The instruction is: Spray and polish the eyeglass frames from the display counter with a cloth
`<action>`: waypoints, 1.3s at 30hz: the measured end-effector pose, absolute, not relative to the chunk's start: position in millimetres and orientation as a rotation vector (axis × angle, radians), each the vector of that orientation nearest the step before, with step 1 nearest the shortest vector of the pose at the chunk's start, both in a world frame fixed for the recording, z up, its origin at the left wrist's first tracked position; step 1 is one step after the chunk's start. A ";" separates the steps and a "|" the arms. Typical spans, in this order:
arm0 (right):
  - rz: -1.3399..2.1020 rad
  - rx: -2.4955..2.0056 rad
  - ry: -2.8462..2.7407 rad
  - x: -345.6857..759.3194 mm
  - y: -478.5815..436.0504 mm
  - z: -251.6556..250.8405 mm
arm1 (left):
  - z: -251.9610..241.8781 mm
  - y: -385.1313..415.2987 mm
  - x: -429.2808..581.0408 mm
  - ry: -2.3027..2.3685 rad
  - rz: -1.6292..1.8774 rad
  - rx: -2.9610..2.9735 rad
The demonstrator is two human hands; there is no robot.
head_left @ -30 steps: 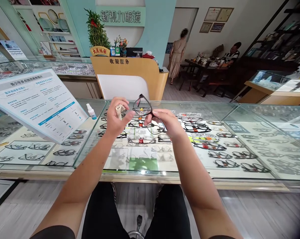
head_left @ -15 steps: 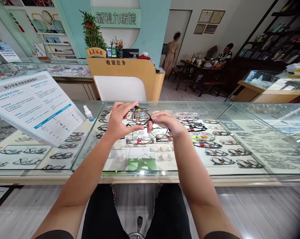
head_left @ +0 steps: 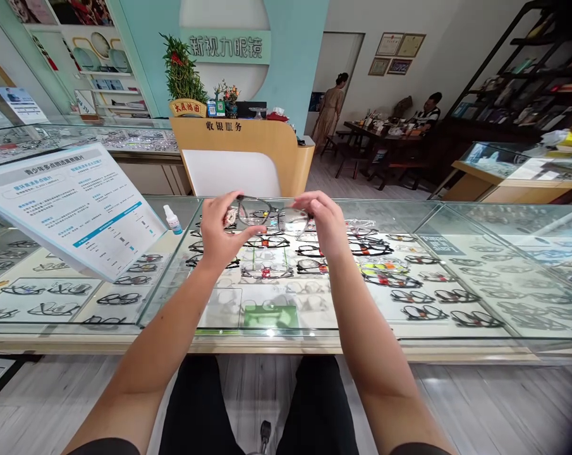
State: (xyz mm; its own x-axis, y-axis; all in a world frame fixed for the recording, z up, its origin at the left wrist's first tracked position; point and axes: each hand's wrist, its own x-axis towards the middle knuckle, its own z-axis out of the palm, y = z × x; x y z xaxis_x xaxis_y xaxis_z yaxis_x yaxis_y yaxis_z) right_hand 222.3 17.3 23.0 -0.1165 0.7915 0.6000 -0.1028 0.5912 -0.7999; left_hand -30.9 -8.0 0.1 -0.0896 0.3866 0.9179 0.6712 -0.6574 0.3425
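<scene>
A pair of dark, thin-rimmed eyeglasses (head_left: 256,213) is held up in the air above the glass counter, level between both hands. My left hand (head_left: 218,230) grips its left end, thumb below the lens and fingers above. A pale, crumpled bit of something (head_left: 230,217) shows behind those fingers; I cannot make out what it is. At the right end, my right hand (head_left: 328,224) has its fingers closed on the rim, with the fingertips at the top edge. Below, rows of spectacle frames (head_left: 267,273) lie inside the display case.
A printed sign board (head_left: 77,208) leans at the left, beside a small white spray bottle (head_left: 172,220) on the glass counter (head_left: 172,287). A wooden cashier desk (head_left: 248,136) stands beyond. Farther back, one person (head_left: 332,107) stands and another (head_left: 428,110) sits at a table.
The eyeglasses have turned from slanted to nearly level. My right hand has moved from the bridge to the right rim, and its fingers have risen. The view has tilted up slightly.
</scene>
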 end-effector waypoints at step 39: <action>-0.332 -0.774 -1.655 216.4 -34.5 143.0 | 130.4 -17.9 -32.8 -0.952 -1.845 -1.751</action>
